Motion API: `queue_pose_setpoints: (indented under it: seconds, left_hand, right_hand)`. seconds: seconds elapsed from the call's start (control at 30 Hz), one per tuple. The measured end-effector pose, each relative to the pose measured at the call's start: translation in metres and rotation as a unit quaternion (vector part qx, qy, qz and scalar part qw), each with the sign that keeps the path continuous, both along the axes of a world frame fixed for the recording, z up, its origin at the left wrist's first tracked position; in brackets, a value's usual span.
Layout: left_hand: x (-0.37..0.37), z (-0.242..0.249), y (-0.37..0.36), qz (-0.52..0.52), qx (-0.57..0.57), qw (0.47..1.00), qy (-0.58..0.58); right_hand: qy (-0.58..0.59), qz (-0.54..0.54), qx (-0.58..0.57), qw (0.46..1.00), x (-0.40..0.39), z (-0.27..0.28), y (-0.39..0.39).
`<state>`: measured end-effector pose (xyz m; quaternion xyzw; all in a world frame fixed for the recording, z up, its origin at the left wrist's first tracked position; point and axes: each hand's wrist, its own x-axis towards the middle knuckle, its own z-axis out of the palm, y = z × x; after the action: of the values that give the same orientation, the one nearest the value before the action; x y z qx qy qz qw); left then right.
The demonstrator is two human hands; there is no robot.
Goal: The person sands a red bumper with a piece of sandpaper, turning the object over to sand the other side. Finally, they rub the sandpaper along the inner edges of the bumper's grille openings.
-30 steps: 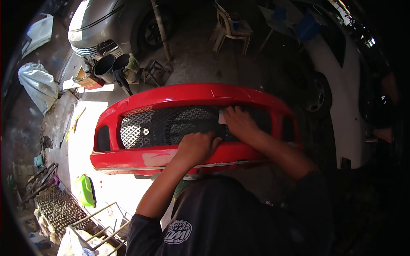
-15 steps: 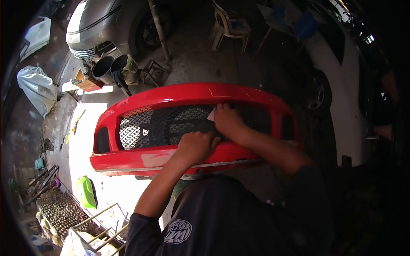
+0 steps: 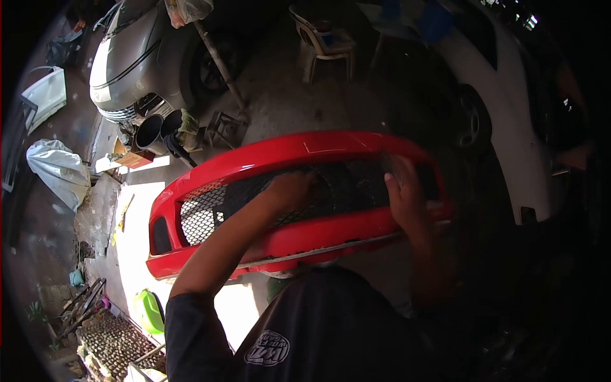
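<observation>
A red car bumper (image 3: 305,239) lies across the space before me, with a dark mesh grille (image 3: 202,215) in its long opening. My left hand (image 3: 291,191) is over the grille opening, in shadow. Its fingers look curled, and what they hold, if anything, is hidden. Further right, my right hand (image 3: 405,188) is raised at the right end of that opening, near the upper rim. Motion smears its fingers, though the thumb shows on its left side. Whether a thing is in this hand I cannot make out.
A silver car (image 3: 130,76) stands at the back left, with dark buckets (image 3: 150,132) and a cardboard box (image 3: 135,157) before it. A plastic chair (image 3: 321,44) is behind the bumper. On the right stands a white car body (image 3: 503,121). A green container (image 3: 149,312) lies at lower left.
My left hand has moved up from the lower rim onto the grille opening. My right hand has swung right. The pale sheet beside it earlier no longer shows. The view has shifted.
</observation>
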<state>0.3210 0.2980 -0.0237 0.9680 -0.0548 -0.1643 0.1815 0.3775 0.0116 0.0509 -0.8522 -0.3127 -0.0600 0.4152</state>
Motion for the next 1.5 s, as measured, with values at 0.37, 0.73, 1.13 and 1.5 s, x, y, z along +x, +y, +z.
queue_pose_setpoints:
  seconds: [0.37, 0.73, 1.13, 1.5]
  left_hand:
    - [0.0, -0.011, -0.006, 0.006, 0.081, 0.994, -0.078]
    - [-0.004, -0.006, -0.01, 0.018, 0.157, 0.987, -0.024]
    - [-0.009, -0.017, -0.006, 0.046, 0.121, 0.99, -0.049]
    - [-0.008, -0.017, -0.007, 0.055, 0.122, 0.99, -0.052]
  right_hand:
    - [0.097, -0.083, 0.118, 0.985, -0.034, -0.017, -0.044]
    - [-0.143, 0.156, -0.287, 0.934, 0.017, -0.029, 0.035]
    - [-0.241, 0.207, -0.372, 0.872, 0.025, -0.086, 0.089]
    - [-0.345, 0.172, -0.333, 0.86, 0.023, -0.094, 0.093]
